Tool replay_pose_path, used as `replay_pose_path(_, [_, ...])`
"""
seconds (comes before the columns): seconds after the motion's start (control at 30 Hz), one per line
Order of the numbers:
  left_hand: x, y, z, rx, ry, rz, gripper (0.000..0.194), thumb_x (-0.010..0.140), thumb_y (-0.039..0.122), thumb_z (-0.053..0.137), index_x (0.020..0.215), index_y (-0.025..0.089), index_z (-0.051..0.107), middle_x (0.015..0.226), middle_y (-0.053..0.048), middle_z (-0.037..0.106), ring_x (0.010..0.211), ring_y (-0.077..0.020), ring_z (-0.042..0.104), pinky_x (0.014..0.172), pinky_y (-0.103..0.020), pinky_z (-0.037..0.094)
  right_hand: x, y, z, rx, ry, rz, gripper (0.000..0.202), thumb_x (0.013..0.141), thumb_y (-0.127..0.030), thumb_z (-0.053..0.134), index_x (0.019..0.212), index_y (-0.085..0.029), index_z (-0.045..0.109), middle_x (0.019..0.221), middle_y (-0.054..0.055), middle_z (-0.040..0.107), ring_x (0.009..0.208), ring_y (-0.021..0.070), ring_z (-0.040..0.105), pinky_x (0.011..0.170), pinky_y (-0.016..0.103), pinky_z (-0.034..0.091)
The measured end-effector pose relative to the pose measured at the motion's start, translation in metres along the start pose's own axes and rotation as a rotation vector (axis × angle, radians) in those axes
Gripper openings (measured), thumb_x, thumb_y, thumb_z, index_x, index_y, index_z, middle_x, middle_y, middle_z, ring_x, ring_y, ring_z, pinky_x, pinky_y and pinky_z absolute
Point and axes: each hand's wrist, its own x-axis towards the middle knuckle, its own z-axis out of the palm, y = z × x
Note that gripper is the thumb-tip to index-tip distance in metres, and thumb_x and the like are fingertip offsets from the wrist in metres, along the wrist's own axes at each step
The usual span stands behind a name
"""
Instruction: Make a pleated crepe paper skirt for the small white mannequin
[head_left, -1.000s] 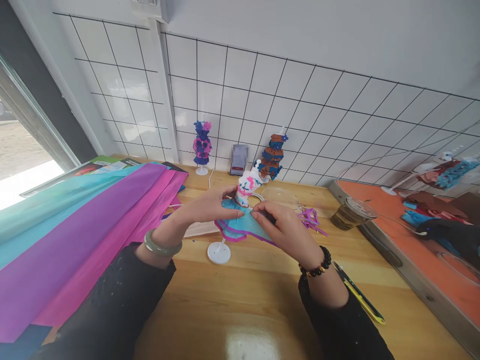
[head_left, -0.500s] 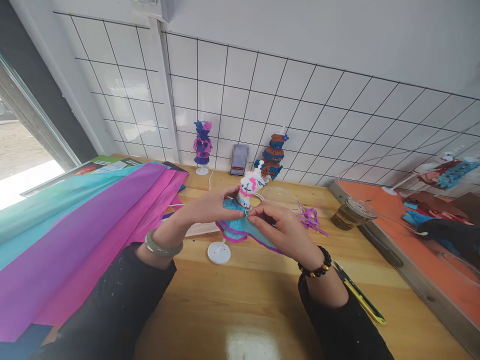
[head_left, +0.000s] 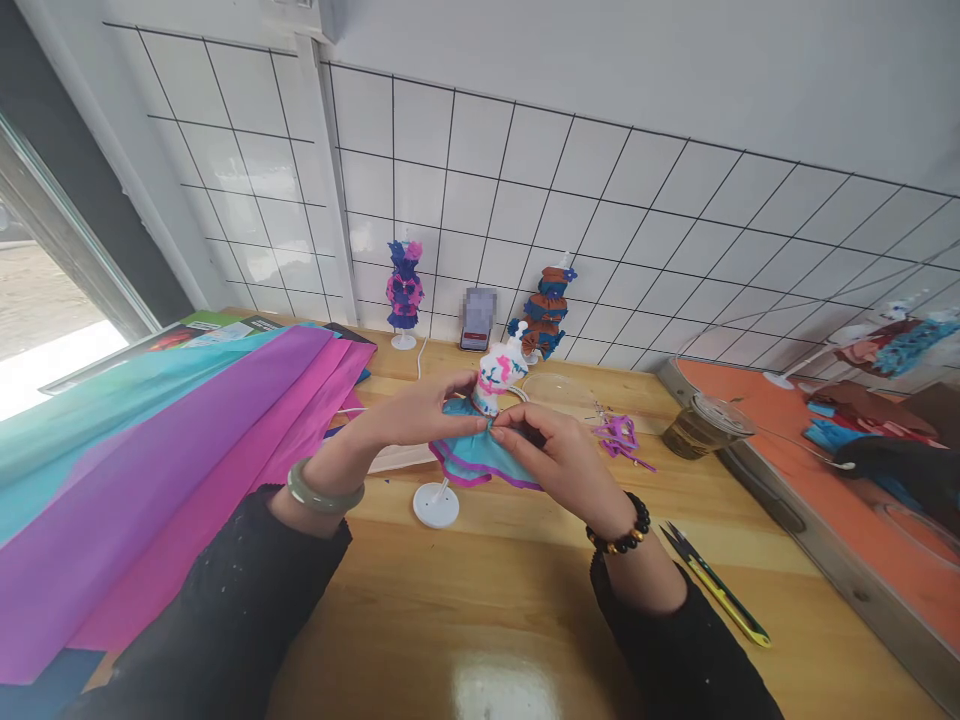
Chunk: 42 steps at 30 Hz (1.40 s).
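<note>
A miniature dress form point(head_left: 491, 385) with a white, pink and teal top stands tilted on a round white base point(head_left: 436, 505). Round its waist hangs a light blue skirt point(head_left: 469, 455) edged in purple. My left hand point(head_left: 420, 410) is curved round the form's left side, with its thumb pressed along the skirt's waist. The fingertips of my right hand point(head_left: 559, 455) pinch the skirt's waist edge beside that thumb. Some fingers of the left hand are hidden behind the form.
Sheets of teal, purple and pink material point(head_left: 187, 450) cover the left side. Thread snips point(head_left: 716, 585) lie at right, near a lidded cup point(head_left: 706, 425) and purple scraps point(head_left: 619, 437). A phone point(head_left: 478, 320) leans on the tiled wall between two dressed forms point(head_left: 406, 285).
My right hand and forearm have shifted slightly left, and the skirt's right side has drawn in with it. My left hand stays almost where it was.
</note>
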Motion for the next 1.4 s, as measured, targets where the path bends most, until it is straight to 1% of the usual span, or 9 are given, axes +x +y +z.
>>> replay_pose_path(0.2, [-0.002,0.001,-0.001,0.019,-0.012,-0.021,0.031,0.08,0.037,0.059,0.104,0.018,0.056,0.104,-0.005,0.061,0.099,-0.0212,0.057,0.085,-0.034,0.046,0.0,0.003,0.002,0.01,0.051,0.016,0.011,0.087,-0.029,0.054,0.085,-0.02,0.061,0.076,0.001,0.064,0.069,0.0143,0.056,0.061,0.025,0.042])
replay_pose_path(0.53, [-0.002,0.002,0.0,0.012,0.007,-0.015,0.034,0.075,0.039,0.063,0.102,0.019,0.059,0.098,-0.005,0.063,0.096,-0.0226,0.058,0.082,-0.034,0.047,0.001,0.005,0.003,0.052,0.049,0.027,0.011,0.086,-0.03,0.056,0.085,-0.021,0.061,0.081,0.002,0.066,0.073,0.0154,0.058,0.064,0.027,0.044])
replay_pose_path(0.63, [-0.002,0.001,-0.001,0.018,0.004,-0.027,0.033,0.076,0.039,0.063,0.101,0.019,0.058,0.096,-0.004,0.063,0.096,-0.0225,0.058,0.083,-0.035,0.047,0.001,0.005,0.003,0.05,0.053,0.028,0.012,0.086,-0.031,0.055,0.085,-0.021,0.061,0.079,0.002,0.065,0.071,0.0156,0.057,0.062,0.027,0.043])
replay_pose_path(0.77, [-0.002,-0.001,-0.001,0.009,-0.014,-0.023,0.034,0.077,0.04,0.062,0.103,0.019,0.057,0.101,-0.005,0.062,0.097,-0.0222,0.058,0.082,-0.034,0.048,0.001,0.006,0.004,0.06,0.061,0.043,0.014,0.086,-0.034,0.056,0.084,-0.021,0.061,0.076,0.002,0.064,0.067,0.0148,0.056,0.059,0.026,0.042])
replay_pose_path(0.87, [-0.002,-0.002,-0.002,0.021,-0.011,-0.024,0.036,0.077,0.041,0.062,0.105,0.019,0.057,0.102,-0.005,0.062,0.097,-0.0224,0.058,0.082,-0.034,0.048,0.002,0.008,0.006,0.132,0.064,0.079,0.015,0.084,-0.035,0.058,0.083,-0.02,0.059,0.076,0.002,0.062,0.067,0.0142,0.055,0.059,0.027,0.043])
replay_pose_path(1.03, [-0.002,0.0,-0.001,0.025,-0.025,-0.037,0.04,0.078,0.044,0.062,0.109,0.019,0.057,0.105,-0.005,0.063,0.098,-0.0225,0.058,0.083,-0.035,0.047,0.005,0.01,0.01,0.373,0.056,0.215,0.024,0.079,-0.042,0.063,0.077,-0.02,0.054,0.07,0.0,0.057,0.061,0.0121,0.051,0.053,0.025,0.042])
replay_pose_path(1.2, [-0.001,0.008,0.005,-0.022,0.019,-0.085,0.049,0.074,0.047,0.066,0.115,0.023,0.057,0.111,-0.003,0.063,0.102,-0.0236,0.058,0.083,-0.034,0.047,0.007,0.01,0.01,0.417,0.045,0.28,0.032,0.073,-0.047,0.068,0.075,-0.018,0.054,0.065,-0.002,0.053,0.055,0.0091,0.044,0.046,0.022,0.037])
replay_pose_path(1.3, [0.0,0.007,0.006,-0.053,0.038,-0.077,0.047,0.073,0.046,0.067,0.112,0.022,0.059,0.109,-0.003,0.064,0.102,-0.0231,0.058,0.083,-0.033,0.047,0.006,0.01,0.006,0.447,-0.008,0.287,0.03,0.074,-0.046,0.066,0.078,-0.018,0.057,0.067,-0.001,0.055,0.056,0.0093,0.046,0.047,0.022,0.038])
replay_pose_path(1.4, [0.001,0.003,0.006,-0.068,0.047,-0.066,0.04,0.073,0.044,0.067,0.103,0.018,0.061,0.103,-0.005,0.065,0.1,-0.0226,0.058,0.084,-0.033,0.048,0.005,0.009,0.001,0.47,-0.058,0.303,0.025,0.077,-0.043,0.064,0.083,-0.019,0.06,0.072,-0.001,0.059,0.06,0.0103,0.051,0.051,0.023,0.042])
